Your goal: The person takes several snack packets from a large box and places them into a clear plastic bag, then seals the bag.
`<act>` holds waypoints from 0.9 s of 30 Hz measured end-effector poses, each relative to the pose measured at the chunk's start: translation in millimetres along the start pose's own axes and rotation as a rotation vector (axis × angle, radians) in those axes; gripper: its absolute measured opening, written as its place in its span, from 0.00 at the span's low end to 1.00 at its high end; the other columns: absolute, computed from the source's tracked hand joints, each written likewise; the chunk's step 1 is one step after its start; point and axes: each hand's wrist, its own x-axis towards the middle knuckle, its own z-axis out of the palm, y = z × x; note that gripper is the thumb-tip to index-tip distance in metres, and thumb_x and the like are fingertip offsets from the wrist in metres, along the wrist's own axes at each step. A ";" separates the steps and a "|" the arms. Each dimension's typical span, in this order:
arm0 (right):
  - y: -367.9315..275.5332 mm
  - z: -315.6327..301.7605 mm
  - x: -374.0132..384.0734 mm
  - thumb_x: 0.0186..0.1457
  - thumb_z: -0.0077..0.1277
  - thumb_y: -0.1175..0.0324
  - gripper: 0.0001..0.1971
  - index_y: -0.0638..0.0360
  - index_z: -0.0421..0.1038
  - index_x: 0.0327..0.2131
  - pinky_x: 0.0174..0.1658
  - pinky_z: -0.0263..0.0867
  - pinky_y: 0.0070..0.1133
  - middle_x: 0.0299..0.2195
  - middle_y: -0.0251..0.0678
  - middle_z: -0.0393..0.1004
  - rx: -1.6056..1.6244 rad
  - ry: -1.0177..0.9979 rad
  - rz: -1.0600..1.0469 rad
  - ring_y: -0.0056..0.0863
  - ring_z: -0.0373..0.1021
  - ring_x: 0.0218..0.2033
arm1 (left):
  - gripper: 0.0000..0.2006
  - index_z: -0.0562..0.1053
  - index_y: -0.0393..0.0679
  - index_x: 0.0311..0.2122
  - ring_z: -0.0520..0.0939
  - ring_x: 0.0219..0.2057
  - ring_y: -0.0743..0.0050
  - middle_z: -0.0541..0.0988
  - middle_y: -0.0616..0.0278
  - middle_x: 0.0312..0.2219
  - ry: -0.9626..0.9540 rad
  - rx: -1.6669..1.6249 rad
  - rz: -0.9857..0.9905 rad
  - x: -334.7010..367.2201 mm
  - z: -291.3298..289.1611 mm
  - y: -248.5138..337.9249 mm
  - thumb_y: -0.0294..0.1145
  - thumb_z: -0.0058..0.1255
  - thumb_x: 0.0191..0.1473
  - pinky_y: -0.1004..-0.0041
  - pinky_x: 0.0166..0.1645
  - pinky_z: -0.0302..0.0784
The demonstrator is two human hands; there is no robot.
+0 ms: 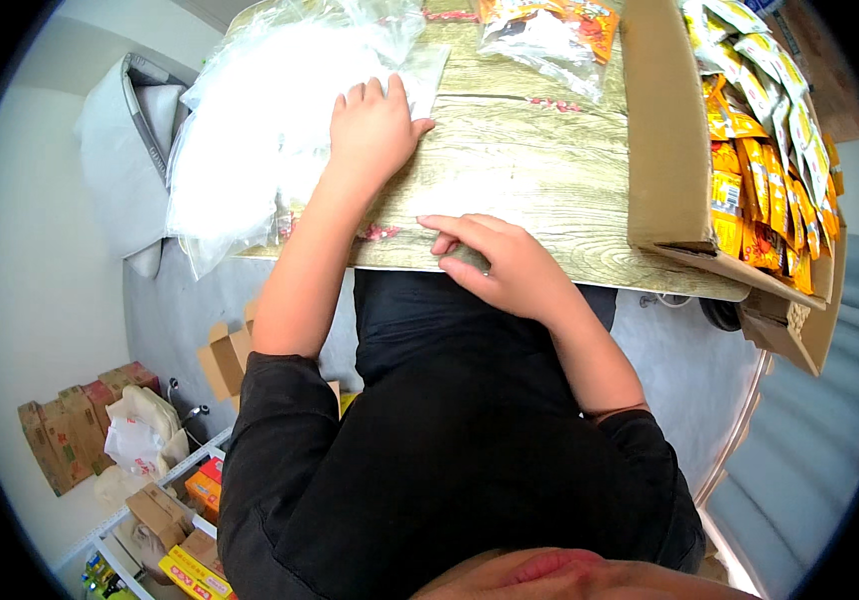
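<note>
My left hand (375, 125) lies palm down with its fingers apart on the right edge of a pile of clear plastic bags (235, 130). The bags cover the left part of a wood-patterned table (530, 180). Over the table's near edge hovers or rests my right hand (505, 262); its index finger is stretched out, the other fingers are bent, and nothing shows in it. Toward the far edge lies a clear bag with orange packets (590, 25) in it.
On the right stands an open cardboard box (662, 130) with orange packets (765, 195) and white-green packets (775, 60). A grey-white folded thing (120, 150) is left of the table. Cartons (80, 425) and a shelf with boxes (190, 570) are lower left.
</note>
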 end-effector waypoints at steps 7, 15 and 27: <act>3.1 10.3 16.2 0.57 0.55 0.73 0.21 0.55 0.72 0.55 0.44 0.72 0.26 0.35 0.37 0.79 0.070 0.016 0.033 0.34 0.76 0.37 | 0.10 0.78 0.45 0.41 0.82 0.38 0.53 0.81 0.54 0.32 -0.204 -0.308 -0.092 -11.8 -16.4 -4.2 0.35 0.55 0.54 0.59 0.43 0.78; 25.7 1.3 10.2 0.59 0.54 0.74 0.18 0.61 0.73 0.53 0.45 0.70 0.19 0.36 0.34 0.79 0.299 0.332 0.330 0.19 0.74 0.38 | 0.08 0.75 0.39 0.37 0.79 0.37 0.48 0.79 0.49 0.31 -0.117 -0.391 -0.124 -34.5 -26.4 -16.7 0.22 0.50 0.50 0.57 0.43 0.76; 15.8 20.8 54.3 0.66 0.49 0.57 0.38 0.56 0.41 0.70 0.52 0.72 0.35 0.57 0.54 0.67 1.101 0.436 0.422 0.45 0.72 0.53 | 0.12 0.77 0.39 0.34 0.77 0.37 0.55 0.76 0.58 0.32 0.097 -0.528 0.120 -82.7 -156.3 -13.7 0.17 0.57 0.40 0.62 0.42 0.73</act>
